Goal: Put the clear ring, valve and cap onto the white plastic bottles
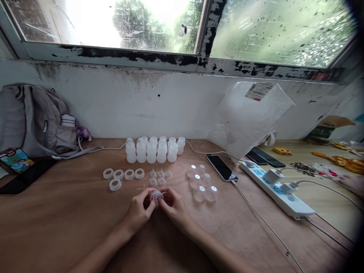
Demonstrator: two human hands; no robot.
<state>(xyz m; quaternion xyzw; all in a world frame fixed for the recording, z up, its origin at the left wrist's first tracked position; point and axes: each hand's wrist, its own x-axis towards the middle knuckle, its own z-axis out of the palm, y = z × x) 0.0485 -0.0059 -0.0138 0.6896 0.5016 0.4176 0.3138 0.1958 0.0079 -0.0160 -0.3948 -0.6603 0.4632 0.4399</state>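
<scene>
Both hands meet at the middle of the brown table (71, 212). My left hand (141, 208) and my right hand (172, 206) pinch a translucent ring (156, 195) between thumbs and fingers, one from each side. Something clear, perhaps a nipple, shows inside it. Just beyond the hands lie several clear nipples (161, 173). Several translucent rings (129, 174) lie to their left. To the right are several clear round caps (198, 194). Farther back, frosted small bottles (151, 151) stand upright in rows.
A phone (222, 167) with a cable lies right of the caps, beside a white power strip (277, 189). A plastic bag (247, 113) leans on the wall. A grey backpack (34, 117) sits at left. Another person's hand (352, 182) shows at the far right.
</scene>
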